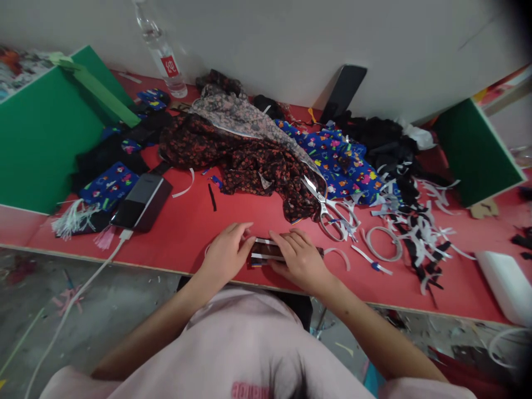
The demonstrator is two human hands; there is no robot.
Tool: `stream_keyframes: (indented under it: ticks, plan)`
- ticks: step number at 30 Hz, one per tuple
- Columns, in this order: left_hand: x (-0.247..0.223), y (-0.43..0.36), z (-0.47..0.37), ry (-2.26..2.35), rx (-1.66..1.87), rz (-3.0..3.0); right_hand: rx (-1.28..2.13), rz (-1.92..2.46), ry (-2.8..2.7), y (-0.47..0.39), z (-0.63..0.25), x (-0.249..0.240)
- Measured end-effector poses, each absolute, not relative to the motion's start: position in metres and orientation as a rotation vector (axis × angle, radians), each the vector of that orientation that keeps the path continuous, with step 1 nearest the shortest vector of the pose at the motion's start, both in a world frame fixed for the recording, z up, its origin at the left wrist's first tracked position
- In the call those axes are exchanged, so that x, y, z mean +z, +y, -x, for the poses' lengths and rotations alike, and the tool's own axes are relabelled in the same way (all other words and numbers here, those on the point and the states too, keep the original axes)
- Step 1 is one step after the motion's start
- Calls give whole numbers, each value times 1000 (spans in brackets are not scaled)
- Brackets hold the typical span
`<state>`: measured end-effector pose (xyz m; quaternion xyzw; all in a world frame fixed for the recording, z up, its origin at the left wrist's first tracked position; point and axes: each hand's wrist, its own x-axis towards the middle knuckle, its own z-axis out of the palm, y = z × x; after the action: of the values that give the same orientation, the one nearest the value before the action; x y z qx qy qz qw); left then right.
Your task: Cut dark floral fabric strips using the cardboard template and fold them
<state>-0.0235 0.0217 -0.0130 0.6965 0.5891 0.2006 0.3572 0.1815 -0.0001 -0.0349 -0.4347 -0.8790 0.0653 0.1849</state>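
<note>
A small dark piece of fabric point(266, 249) with white strips across it lies near the table's front edge, between my hands. My left hand point(224, 254) rests at its left end, the thumb at the fabric and the fingers apart from the thumb. My right hand point(302, 259) lies over the piece, fingers stretched out on top and thumb along the near side, hiding its middle. Silver scissors point(334, 216) lie beyond my right hand, blades against a crumpled dark floral cloth point(253, 166). A curved white strip point(338, 256) lies beside the right hand.
A phone on a dark box point(143, 202) with a white cable point(89, 285) sits left. Blue patterned cloth point(332, 155), a water bottle point(164, 58) and a leaning phone point(344, 91) are behind. Scraps point(419, 238), a white case point(502, 282) and green panels point(477, 155) stand right.
</note>
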Motion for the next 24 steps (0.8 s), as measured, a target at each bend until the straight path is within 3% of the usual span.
stream_keyframes:
  ticks: [8, 20, 24]
  plan:
    - [-29, 43, 1, 1099, 728, -1124, -41, 1422, -2233, 20, -180, -31]
    - [-27, 62, -8, 1091, 730, -1424, 721, 1545, -2033, 54, -180, -7]
    - [-31, 62, -9, 1049, 778, -1204, 780, 1491, -2014, 56, -179, -8]
